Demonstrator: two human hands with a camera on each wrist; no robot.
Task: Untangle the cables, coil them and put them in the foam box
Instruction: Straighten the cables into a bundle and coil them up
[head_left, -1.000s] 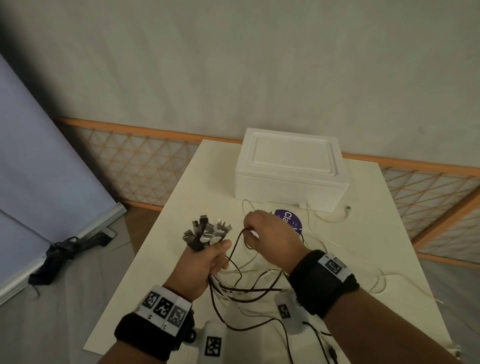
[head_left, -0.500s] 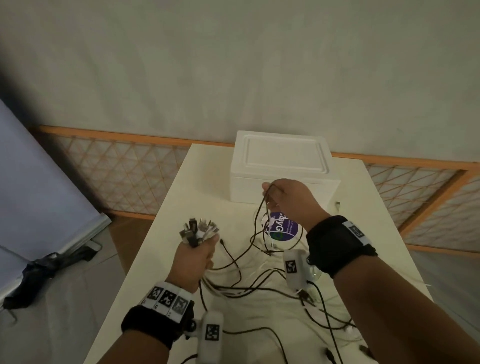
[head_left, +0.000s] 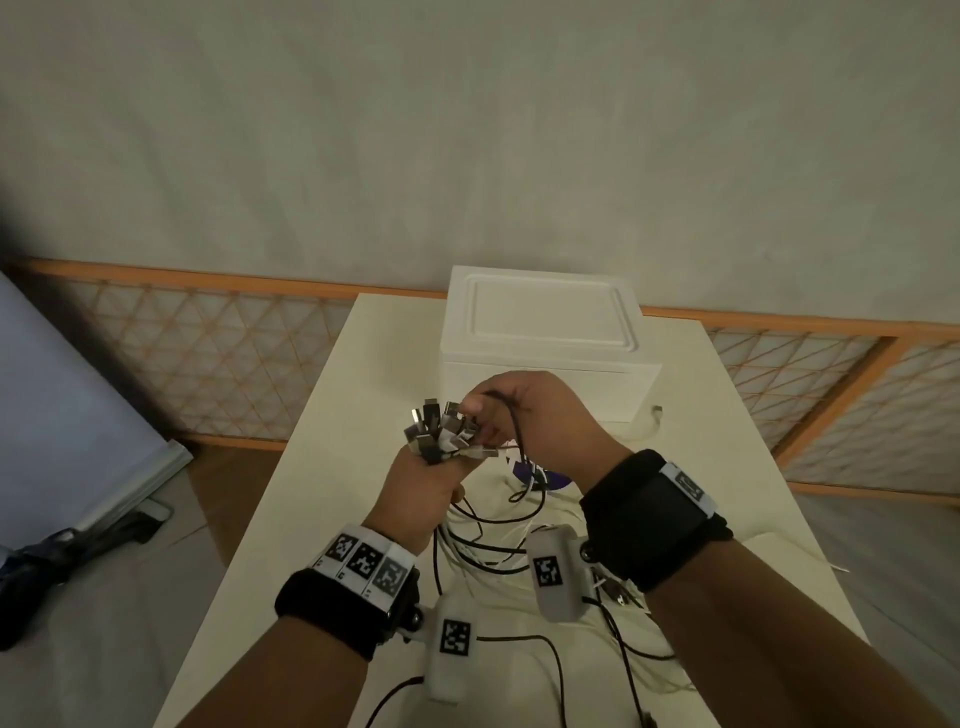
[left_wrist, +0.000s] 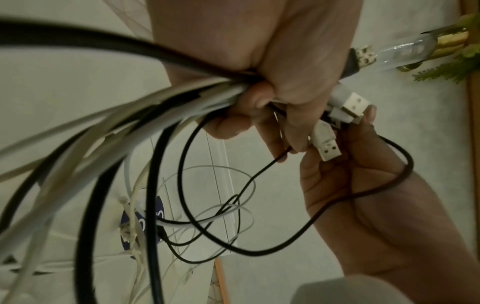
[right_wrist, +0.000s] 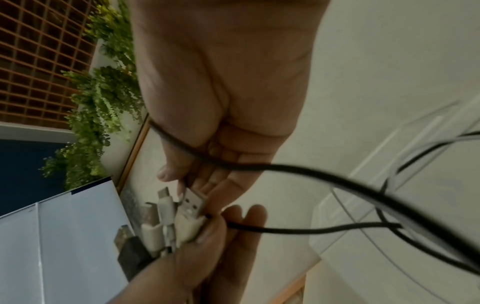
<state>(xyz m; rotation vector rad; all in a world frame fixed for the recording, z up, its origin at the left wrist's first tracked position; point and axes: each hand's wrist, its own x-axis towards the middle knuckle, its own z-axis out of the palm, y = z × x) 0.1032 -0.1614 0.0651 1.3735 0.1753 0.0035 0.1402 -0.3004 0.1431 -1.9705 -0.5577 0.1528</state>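
Many USB plugs clenched upright in left hand; thin black cable pinched in right hand, looped over its back. Likely snag: loop tightening around hand, yanking plugs loose onto tabletop.

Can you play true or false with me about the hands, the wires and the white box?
1. The left hand grips a bunch of cable plugs. True.
2. The foam box is open. False: its lid is on.
3. The right hand rests flat on the table. False: it is raised beside the plugs, with a thin black cable looped over it.
4. Loose cables lie on the table. True.
5. All the cables are black. False: some are white.
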